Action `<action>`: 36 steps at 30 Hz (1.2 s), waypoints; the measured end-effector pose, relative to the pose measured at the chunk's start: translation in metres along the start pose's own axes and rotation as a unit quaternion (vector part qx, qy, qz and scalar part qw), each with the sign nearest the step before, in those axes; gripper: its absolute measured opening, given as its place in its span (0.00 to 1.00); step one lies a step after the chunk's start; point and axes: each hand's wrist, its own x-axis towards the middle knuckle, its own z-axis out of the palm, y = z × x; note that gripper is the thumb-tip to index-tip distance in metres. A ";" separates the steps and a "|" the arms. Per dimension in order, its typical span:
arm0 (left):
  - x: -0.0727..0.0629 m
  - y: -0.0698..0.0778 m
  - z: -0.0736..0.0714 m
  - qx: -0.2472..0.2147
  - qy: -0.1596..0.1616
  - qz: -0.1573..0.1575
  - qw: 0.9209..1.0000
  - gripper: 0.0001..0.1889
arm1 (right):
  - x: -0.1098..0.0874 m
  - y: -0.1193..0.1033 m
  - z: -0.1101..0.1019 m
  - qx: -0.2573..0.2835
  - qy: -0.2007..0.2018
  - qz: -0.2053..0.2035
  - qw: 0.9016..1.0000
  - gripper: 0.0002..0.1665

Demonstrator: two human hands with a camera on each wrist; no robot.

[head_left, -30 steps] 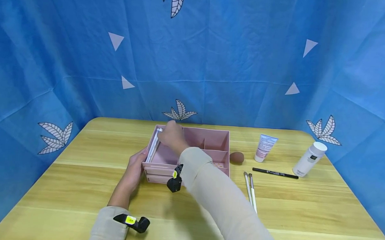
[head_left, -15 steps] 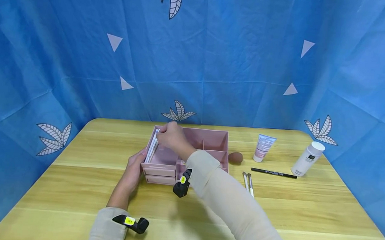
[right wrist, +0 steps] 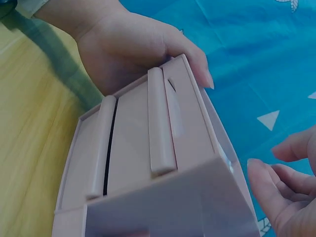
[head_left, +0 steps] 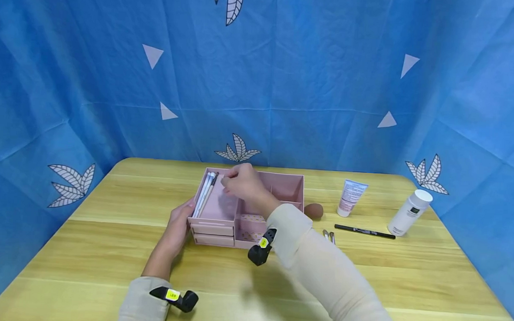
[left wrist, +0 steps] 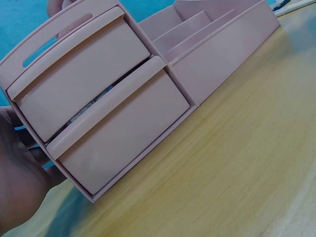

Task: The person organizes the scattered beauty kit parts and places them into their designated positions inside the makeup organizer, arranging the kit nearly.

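Note:
A pink desktop organizer (head_left: 213,222) stands on the table, with two drawers below its left compartment. Several slim white-handled makeup brushes (head_left: 202,195) lie side by side along that compartment's left wall, one showing a dark tip. My left hand (head_left: 178,229) rests against the organizer's left side; in the right wrist view its thumb (right wrist: 195,61) lies at the top rim. Just right of the brushes, my right hand (head_left: 247,184) hovers over the compartment. Its thumb and forefinger stand apart with nothing between them, and the other fingers are loosely bent.
Right of the organizer sit a brown makeup sponge (head_left: 313,211), a squeeze tube (head_left: 351,198), a black pencil (head_left: 364,231) and a white bottle (head_left: 409,213) with a white cap. Two more brushes (head_left: 329,237) are partly hidden by the right sleeve. A blue curtain (head_left: 286,85) hangs behind.
My right hand has let go of a dark-tipped brush, which now lies beside the other white ones, and has drawn back to the right. The left hand stays at the organizer.

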 end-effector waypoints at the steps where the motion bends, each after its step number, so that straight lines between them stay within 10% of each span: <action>1: 0.000 0.000 0.000 0.000 -0.001 -0.001 1.000 0.27 | 0.000 0.001 -0.002 -0.001 -0.001 0.000 1.000 0.11; 36: 0.000 0.000 0.002 0.000 0.004 -0.021 1.000 0.28 | -0.038 0.068 -0.086 0.054 0.033 0.032 0.997 0.14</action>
